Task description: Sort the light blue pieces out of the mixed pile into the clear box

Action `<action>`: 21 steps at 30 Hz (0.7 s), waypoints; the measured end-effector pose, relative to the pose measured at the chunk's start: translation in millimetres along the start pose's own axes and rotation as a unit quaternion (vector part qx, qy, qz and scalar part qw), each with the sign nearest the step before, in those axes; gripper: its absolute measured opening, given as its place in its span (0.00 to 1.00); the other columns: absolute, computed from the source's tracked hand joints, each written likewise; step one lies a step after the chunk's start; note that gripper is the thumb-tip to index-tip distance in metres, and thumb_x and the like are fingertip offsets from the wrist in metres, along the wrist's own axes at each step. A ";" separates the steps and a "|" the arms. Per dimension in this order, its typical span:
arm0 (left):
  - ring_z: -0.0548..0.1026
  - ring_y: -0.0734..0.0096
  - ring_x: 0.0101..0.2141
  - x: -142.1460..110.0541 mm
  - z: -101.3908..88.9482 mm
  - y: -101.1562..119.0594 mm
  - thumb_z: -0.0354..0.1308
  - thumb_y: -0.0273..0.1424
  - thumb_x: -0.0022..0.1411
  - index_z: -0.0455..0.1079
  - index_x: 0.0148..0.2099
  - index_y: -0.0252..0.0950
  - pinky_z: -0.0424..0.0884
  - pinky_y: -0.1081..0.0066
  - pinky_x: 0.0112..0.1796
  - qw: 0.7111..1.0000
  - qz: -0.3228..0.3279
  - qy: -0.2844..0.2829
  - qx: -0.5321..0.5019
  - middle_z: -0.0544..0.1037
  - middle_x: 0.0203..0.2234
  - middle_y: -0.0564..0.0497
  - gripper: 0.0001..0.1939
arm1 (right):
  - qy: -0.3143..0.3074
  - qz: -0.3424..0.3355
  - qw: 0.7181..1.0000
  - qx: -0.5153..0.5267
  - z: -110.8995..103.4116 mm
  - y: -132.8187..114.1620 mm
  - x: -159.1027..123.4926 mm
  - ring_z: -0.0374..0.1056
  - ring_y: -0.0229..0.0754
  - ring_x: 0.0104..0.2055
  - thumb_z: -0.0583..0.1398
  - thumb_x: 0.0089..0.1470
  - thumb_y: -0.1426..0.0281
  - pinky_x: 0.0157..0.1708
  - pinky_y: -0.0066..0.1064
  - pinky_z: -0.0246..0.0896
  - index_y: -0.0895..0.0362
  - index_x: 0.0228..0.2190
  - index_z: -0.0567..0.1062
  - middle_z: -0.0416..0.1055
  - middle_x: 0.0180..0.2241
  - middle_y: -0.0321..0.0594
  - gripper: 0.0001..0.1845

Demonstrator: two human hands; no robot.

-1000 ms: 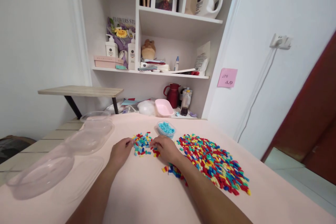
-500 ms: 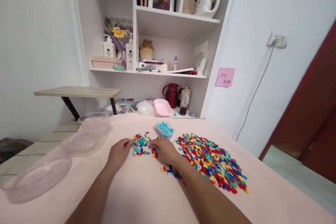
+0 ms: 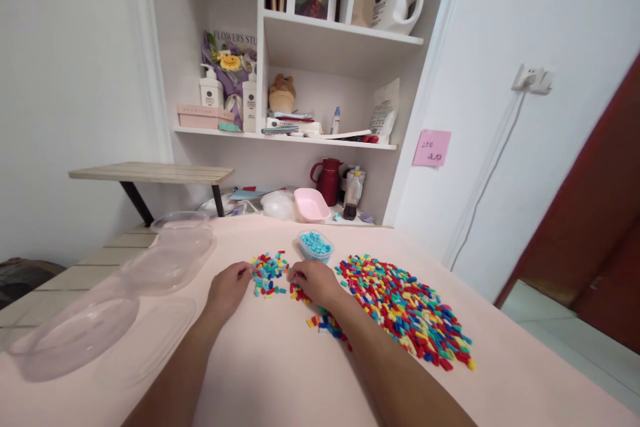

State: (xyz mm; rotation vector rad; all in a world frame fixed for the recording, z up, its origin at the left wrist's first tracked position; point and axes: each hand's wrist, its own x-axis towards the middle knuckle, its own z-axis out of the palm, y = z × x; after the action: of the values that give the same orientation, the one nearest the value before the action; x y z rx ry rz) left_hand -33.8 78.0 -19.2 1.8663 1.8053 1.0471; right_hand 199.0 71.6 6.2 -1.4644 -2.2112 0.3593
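Note:
A small pile of coloured plastic bricks [image 3: 270, 272] lies on the pink tabletop between my hands. At its left edge is my left hand [image 3: 229, 288], thumb and fingers pressed together; whatever they pinch is too small to make out. My right hand [image 3: 317, 282] is curled at the pile's right side, fingertips down by a few red and yellow bricks, and its grip is partly hidden. Just behind it stands a clear tub [image 3: 316, 255] of light blue bricks. A much larger heap of mixed bricks [image 3: 405, 307] spreads to the right, partly behind my right forearm.
Clear plastic containers [image 3: 167, 265] and a flat clear lid [image 3: 150, 340] lie along the left side. At the back are a pink basin [image 3: 312, 205], a red jug [image 3: 328, 181] and a bottle of dark liquid [image 3: 353, 197]. A low wooden shelf [image 3: 150, 172] stands back left.
My right hand has shifted slightly right, away from the small pile, exposing more red bricks by its fingers. My left hand stays at the pile's left edge. The view has moved a little.

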 end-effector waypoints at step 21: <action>0.77 0.64 0.39 -0.8 0.6 -2.2 0.50 0.38 0.58 0.76 0.35 0.44 0.67 0.71 0.40 1.000 0.001 0.003 -0.023 0.82 0.35 0.54 0.13 | 0.284 0.111 0.874 0.379 -21.8 42.9 14.9 0.73 0.42 0.32 0.57 0.50 0.58 0.29 0.30 0.67 0.57 0.38 0.73 0.75 0.34 0.42 0.18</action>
State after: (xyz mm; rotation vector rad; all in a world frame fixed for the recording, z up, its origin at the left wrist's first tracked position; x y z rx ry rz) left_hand -34.9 77.7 -21.3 1.8395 1.7689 1.0866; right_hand 239.3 101.6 8.9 -1.1607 -1.2159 0.6751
